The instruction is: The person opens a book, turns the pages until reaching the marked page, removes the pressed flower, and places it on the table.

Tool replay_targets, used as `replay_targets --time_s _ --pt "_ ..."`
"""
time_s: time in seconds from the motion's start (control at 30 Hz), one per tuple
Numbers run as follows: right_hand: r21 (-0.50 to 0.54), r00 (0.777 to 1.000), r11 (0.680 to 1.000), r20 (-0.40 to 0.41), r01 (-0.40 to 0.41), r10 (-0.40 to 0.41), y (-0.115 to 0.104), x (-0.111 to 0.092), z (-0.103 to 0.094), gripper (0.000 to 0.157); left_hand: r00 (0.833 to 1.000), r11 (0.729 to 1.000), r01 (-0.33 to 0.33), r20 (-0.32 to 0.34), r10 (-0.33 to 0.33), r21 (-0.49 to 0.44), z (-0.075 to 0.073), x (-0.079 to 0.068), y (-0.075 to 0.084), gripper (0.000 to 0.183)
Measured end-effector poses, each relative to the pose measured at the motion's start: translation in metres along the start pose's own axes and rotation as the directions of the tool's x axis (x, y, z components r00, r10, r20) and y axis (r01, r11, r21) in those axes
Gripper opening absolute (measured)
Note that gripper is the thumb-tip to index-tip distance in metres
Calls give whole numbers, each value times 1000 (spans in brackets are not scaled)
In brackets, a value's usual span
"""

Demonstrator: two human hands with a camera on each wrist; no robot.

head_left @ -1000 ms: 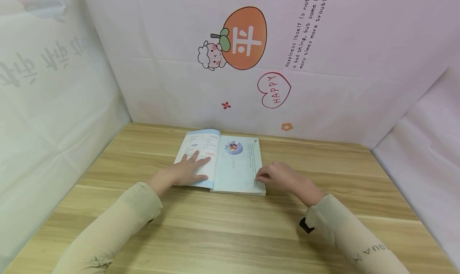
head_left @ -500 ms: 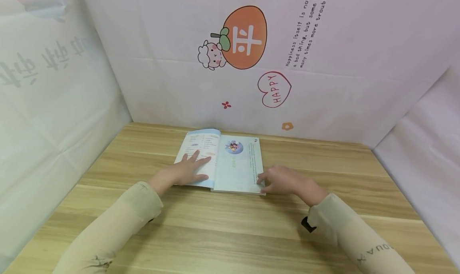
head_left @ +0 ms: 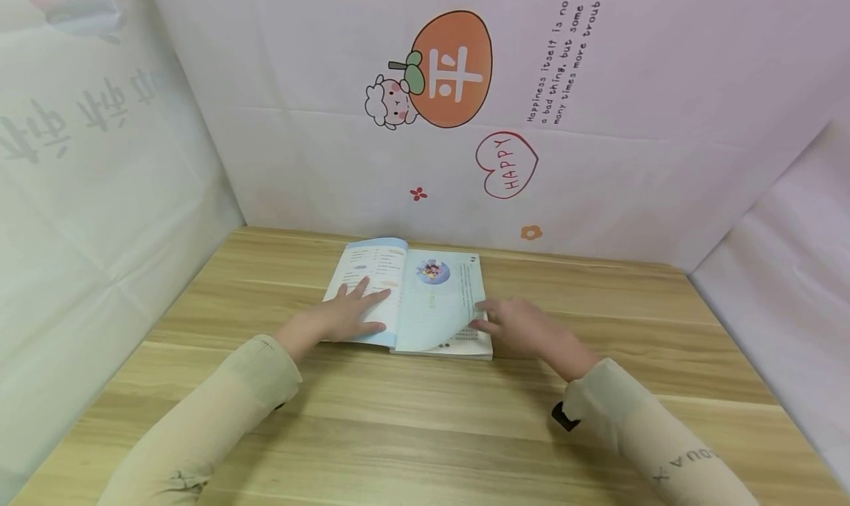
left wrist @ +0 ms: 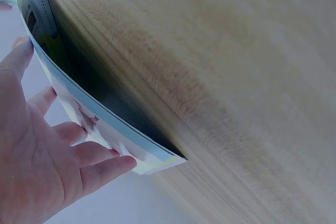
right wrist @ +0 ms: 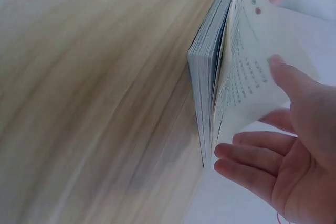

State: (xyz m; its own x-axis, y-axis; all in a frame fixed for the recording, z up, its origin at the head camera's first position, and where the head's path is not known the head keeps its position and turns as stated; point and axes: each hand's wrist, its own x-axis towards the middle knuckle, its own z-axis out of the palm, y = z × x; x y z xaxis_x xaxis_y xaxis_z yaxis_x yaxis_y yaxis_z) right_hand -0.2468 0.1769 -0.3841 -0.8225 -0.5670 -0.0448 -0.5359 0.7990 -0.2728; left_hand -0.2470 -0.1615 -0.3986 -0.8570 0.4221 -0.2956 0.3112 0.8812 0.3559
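Right hand (head_left: 524,327), bare: thumb and finger pinching the lifted edge of a pale-blue printed page (head_left: 425,325). Left hand (head_left: 339,318): fingers spread on a white, blue-bordered page (head_left: 370,259). Thick paperback book (right wrist: 202,72), open beneath both, on a wood-grain table (head_left: 398,432). Handling, advised: light pinch, smooth leftward arc, left fingers clear before landing. Beyond: white printed sheet (head_left: 319,174).

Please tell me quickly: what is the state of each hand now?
Left hand: open, resting on the left page.
Right hand: holding the curled pale-blue page.
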Motion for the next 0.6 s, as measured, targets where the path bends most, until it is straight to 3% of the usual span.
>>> replay_targets --time_s 0.13,0.27,0.47,0.6 --pt "38 995 995 -15 -97 98 -5 5 1 62 1000 1000 -2 0 2 -2 0 0 0 73" --pt "55 993 993 -42 -105 107 -8 9 6 66 1000 1000 -7 1 7 -6 0 0 0 73" --pt "68 998 998 -62 -6 10 -13 9 17 78 1000 1000 -23 -4 23 1 0 -1 0 73" --pt "84 996 994 -64 73 -68 -18 10 21 78 999 1000 -29 -16 29 9 1 -2 -1 73"
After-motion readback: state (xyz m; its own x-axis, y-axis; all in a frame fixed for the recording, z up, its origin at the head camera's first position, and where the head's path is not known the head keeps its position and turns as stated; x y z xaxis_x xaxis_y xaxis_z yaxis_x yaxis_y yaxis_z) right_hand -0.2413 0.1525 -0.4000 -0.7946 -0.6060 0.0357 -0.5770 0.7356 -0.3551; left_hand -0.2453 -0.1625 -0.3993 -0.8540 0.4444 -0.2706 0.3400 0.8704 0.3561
